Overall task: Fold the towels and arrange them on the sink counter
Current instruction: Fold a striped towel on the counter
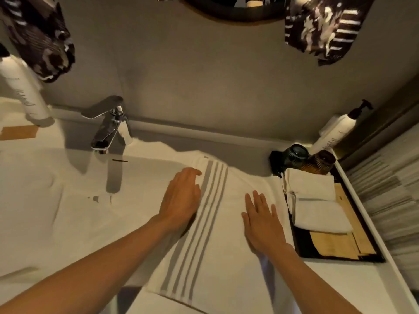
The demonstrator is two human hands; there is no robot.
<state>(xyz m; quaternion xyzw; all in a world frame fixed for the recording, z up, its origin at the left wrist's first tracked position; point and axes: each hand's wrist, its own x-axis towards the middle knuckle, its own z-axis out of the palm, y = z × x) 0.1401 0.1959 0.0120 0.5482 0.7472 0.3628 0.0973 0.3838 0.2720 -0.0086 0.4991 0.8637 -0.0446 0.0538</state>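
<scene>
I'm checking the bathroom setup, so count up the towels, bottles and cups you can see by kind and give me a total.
Towels: 3, the striped towel under the left hand and right hand, plus two folded white towels on the black tray.
Bottles: 2, a white bottle left of the faucet and a pump bottle.
Cups: 2, a dark cup and a brown cup.
Total: 7

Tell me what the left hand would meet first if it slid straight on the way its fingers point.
The left hand lies flat on the striped towel, fingers pointing away toward the wall. Sliding on, it would probably cross the towel's far edge first, then bare counter; depth is unclear.
</scene>
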